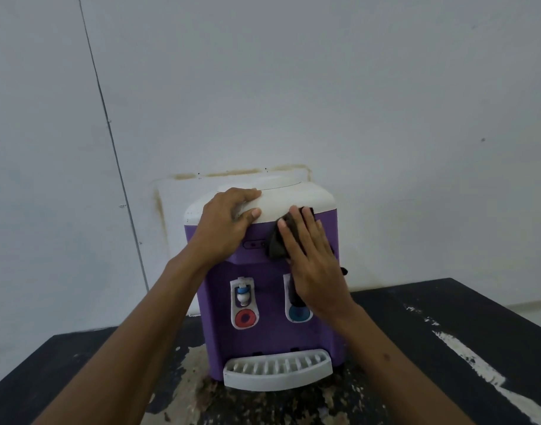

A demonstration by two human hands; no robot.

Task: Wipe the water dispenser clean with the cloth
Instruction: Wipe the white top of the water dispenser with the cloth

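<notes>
Head view: straight-fingered right hand [315, 268] pressed cloth [276, 243] on water dispenser [263, 326], front mostly below palm; left hand [224, 223] lay flat up-left of it

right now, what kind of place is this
Probably a plain utility or pantry corner indoors: a purple water dispenser stands on a worn black table against a bare, stained white wall.

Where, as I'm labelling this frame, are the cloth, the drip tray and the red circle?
cloth [276, 243]: head view, exposed bunched fold.
drip tray [275, 384]: head view, front wall.
red circle [246, 318]: head view, its dark centre.
</notes>
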